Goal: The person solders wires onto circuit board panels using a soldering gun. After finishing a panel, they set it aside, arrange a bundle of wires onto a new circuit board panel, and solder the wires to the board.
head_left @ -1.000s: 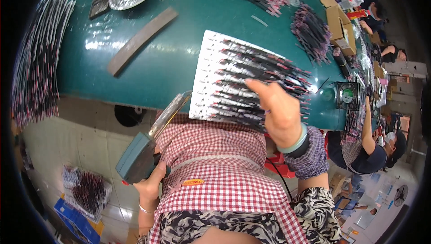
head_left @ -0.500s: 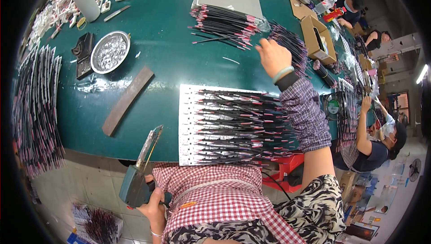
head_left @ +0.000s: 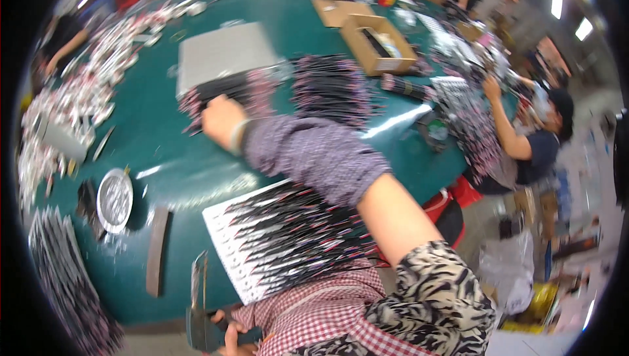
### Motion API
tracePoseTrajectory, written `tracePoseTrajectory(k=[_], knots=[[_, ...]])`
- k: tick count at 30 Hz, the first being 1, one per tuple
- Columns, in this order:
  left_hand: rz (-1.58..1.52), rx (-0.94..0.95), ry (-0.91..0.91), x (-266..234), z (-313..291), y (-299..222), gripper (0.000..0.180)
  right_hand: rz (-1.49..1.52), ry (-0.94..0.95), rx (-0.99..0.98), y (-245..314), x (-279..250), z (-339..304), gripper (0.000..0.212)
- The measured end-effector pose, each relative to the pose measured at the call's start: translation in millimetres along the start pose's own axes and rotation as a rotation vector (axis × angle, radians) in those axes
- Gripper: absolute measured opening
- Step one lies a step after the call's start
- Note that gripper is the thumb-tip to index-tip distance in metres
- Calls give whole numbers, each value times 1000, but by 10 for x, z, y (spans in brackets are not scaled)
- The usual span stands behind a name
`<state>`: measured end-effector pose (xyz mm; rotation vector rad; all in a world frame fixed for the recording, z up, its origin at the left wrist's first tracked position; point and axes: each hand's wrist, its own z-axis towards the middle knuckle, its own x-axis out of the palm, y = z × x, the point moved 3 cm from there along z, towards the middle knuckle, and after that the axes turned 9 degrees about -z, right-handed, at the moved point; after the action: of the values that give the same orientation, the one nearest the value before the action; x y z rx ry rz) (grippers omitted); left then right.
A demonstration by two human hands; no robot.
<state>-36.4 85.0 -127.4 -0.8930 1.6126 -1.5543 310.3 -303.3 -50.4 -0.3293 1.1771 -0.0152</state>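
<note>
My left hand (head_left: pixel 234 344), low in the picture, is wrapped round the handle of a dark green soldering gun (head_left: pixel 202 333), its long metal tip pointing up past the table edge. My right hand (head_left: pixel 224 120) reaches across the table to the near left side of a pile of black wires (head_left: pixel 229 88) with pink ends. Its fingers point down at the pile, blurred and partly hidden, so a grip cannot be made out. Below that forearm, a white board (head_left: pixel 226 241) lies at the near edge, bearing rows of similar black wires (head_left: pixel 298 231).
A grey flat panel (head_left: pixel 223 51) lies behind the pile; another wire pile (head_left: pixel 331 87) and a cardboard box (head_left: pixel 370 51) are to its right. On the left are a metal bowl (head_left: pixel 114 200), a brown bar (head_left: pixel 156 251) and stacked wire boards (head_left: pixel 62 277). A co-worker (head_left: pixel 540 133) sits at right.
The view has swung round to the right. My right hand has gone from beside the two wire piles to the near left side of one. My left hand keeps holding the soldering gun.
</note>
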Motion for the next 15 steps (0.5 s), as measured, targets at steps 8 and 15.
tracePoseTrajectory(k=[8, 15], knots=[[-504, -152, -181, -13, 445, -69, 56, -1, 257, 114, 153, 79, 97, 22], [-932, -340, -499, 418, 336, -226, 59, 144, 284, 235, 50, 211, 69, 22]])
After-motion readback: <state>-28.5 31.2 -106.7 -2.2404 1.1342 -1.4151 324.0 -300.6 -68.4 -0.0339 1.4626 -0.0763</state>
